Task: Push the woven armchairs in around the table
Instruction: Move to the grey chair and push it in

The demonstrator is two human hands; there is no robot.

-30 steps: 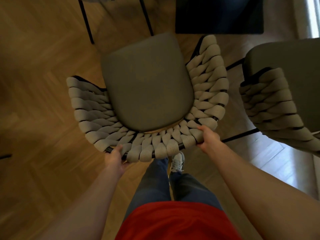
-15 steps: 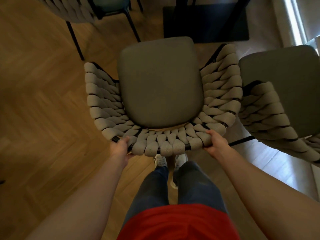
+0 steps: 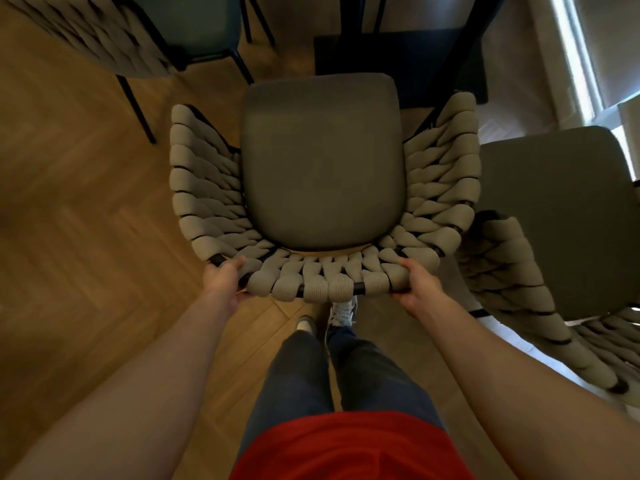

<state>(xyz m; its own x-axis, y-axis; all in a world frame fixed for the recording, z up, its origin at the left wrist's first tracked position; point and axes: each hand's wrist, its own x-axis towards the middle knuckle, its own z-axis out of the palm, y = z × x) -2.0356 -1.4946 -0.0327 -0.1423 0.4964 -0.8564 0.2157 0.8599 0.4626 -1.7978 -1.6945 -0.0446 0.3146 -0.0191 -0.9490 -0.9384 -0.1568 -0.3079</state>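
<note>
Overhead view from the head camera. The armchair point(image 3: 323, 188) occupies the centre, its grey seat cushion point(image 3: 323, 161) ringed by a woven back and arms. The left hand point(image 3: 223, 277) grasps the top rail of the back at 7 o'clock of the chair, fingers curled over the weave; the right hand point(image 3: 417, 284) grasps the same rail at 5 o'clock, thumb on top. The front edge of the seat points toward 12 o'clock, where the dark table base point(image 3: 398, 64) rests on the floor point(image 3: 69, 202) just beyond it. A second chair point(image 3: 554, 244) stands close beside the armchair at 3 o'clock; whether the two touch cannot be told. A third chair point(image 3: 145, 32) stands at 11 o'clock, apart from the first. The person's legs and shoes point(image 3: 341, 311) are at 6 o'clock, directly behind the chair back.
</note>
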